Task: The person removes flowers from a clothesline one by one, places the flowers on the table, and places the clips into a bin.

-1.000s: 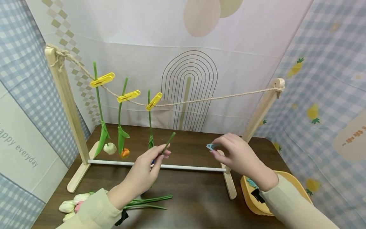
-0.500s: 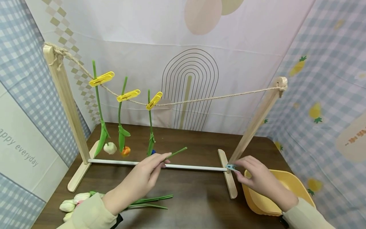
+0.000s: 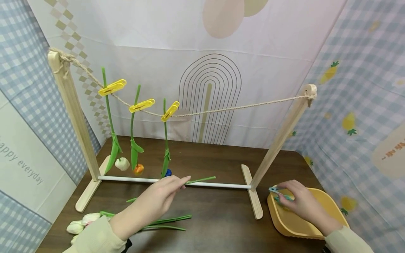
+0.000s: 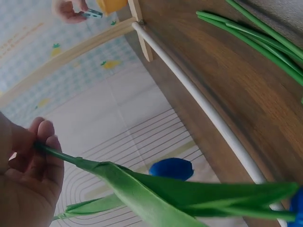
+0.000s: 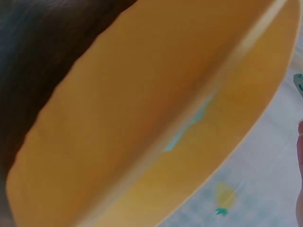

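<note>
My left hand (image 3: 161, 196) pinches the green stem of an artificial flower (image 4: 142, 189); in the left wrist view its leaves run right toward a blue bloom at the frame edge. In the head view the stem end points right, nearly level, in front of the white crossbar (image 3: 218, 185). A light blue clothespin (image 3: 274, 189) is between the thumb and fingers of my right hand (image 3: 300, 200), above the near-left part of a yellow basket (image 3: 284, 225). Blue-green clothespins (image 3: 283, 199) lie inside it. Three flowers, white (image 3: 122, 164), orange (image 3: 138, 169) and blue (image 3: 168, 173), hang upside down from yellow clothespins (image 3: 142, 105).
A twine line (image 3: 240, 106) sags between two wooden posts (image 3: 76, 116) on feet. More flowers (image 3: 166, 220), with pale blooms, lie on the dark wooden table (image 3: 218, 225) at the front left. Printed cloths (image 3: 152, 28) stand around the back and sides.
My right hand has moved right and down, carrying the clothespin from beside the right post to over the basket. My left hand has lowered slightly, and its stem has tilted from steep to nearly level.
</note>
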